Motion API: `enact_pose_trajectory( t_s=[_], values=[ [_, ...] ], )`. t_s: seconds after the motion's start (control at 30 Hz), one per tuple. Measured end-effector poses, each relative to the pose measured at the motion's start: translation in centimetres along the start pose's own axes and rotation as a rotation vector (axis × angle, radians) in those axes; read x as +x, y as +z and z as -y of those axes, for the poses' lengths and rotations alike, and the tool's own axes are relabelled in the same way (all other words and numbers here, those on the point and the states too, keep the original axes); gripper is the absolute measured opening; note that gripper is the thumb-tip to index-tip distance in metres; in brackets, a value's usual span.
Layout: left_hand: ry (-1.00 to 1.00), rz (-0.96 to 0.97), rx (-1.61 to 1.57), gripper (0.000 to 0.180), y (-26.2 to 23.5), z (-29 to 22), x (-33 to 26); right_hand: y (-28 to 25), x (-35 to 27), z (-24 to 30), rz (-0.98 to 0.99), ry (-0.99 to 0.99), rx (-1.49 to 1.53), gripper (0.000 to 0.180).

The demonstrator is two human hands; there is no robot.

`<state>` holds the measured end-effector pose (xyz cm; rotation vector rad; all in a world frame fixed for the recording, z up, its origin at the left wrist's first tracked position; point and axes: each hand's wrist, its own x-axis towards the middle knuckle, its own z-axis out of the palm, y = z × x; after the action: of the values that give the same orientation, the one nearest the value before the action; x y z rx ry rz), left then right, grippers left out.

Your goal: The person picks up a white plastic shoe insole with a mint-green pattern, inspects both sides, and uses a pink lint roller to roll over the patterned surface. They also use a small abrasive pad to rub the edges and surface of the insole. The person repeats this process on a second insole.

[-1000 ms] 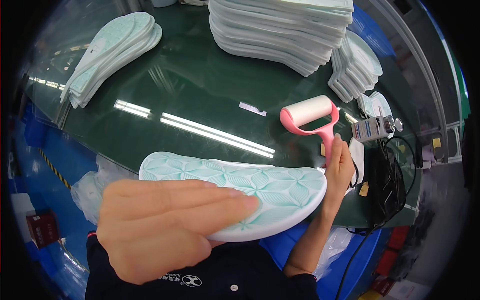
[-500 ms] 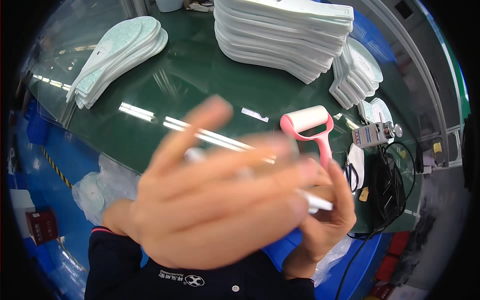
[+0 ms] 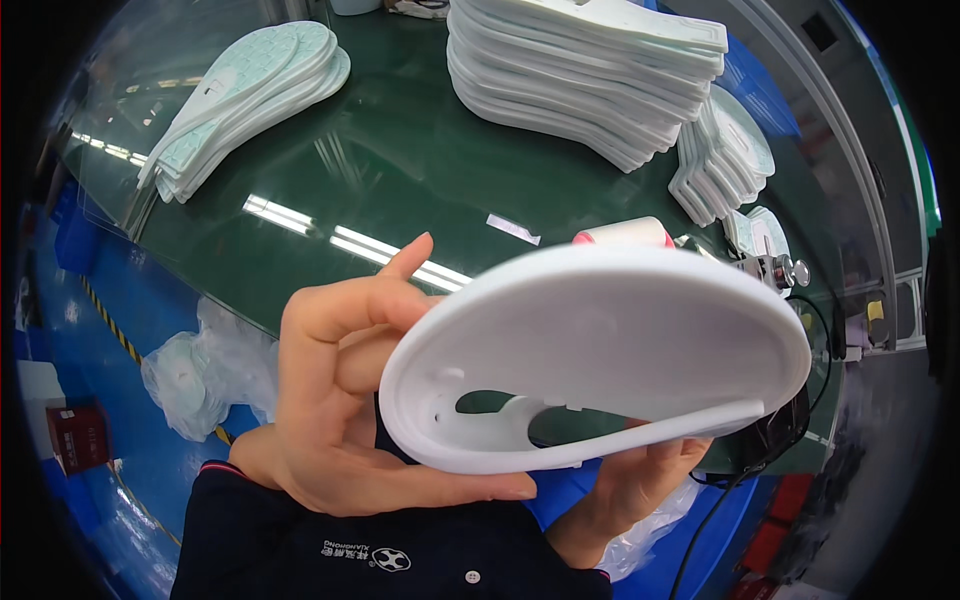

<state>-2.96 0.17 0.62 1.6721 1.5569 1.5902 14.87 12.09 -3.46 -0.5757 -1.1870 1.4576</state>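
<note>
A white foam shoe sole (image 3: pixel 620 340) is held up close to the camera, above the near edge of the dark green table (image 3: pixel 400 170), its smooth side showing and a cut-out slot near its heel end. The left hand (image 3: pixel 350 400) has its grip closed on the heel end, thumb along the lower rim, fingers behind. The right hand (image 3: pixel 640 480) grips the sole from beneath, mostly hidden behind it. Behind the sole's top edge peeks a pink-handled roller (image 3: pixel 625 235). Farther back on the table stand a tall stack of white soles (image 3: pixel 590 70), a smaller stack of mint-patterned soles (image 3: pixel 250 90) to the left, and a pile of thin insole pieces (image 3: pixel 725 155) to the right
</note>
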Motion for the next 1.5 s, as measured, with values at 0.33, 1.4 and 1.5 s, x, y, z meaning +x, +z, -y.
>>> enact_pose_trajectory(
  t_s=[0.33, 1.4, 1.5],
  values=[
    [0.310, -0.119, 0.348, 0.031, 1.3, -0.4, 1.3, 0.1, 0.6, -2.7, 0.254, 0.066, -0.193, 0.046],
    [0.209, 0.073, 0.409, 0.035, 2.4, 1.9, 2.3, 0.4, 2.3, 2.1, 0.480, -0.349, -0.768, 0.062],
    [0.132, -0.185, 0.113, 0.031, 2.5, 2.5, 1.8, -1.0, 2.5, 0.2, 0.248, -0.306, -0.510, 0.083]
  ],
)
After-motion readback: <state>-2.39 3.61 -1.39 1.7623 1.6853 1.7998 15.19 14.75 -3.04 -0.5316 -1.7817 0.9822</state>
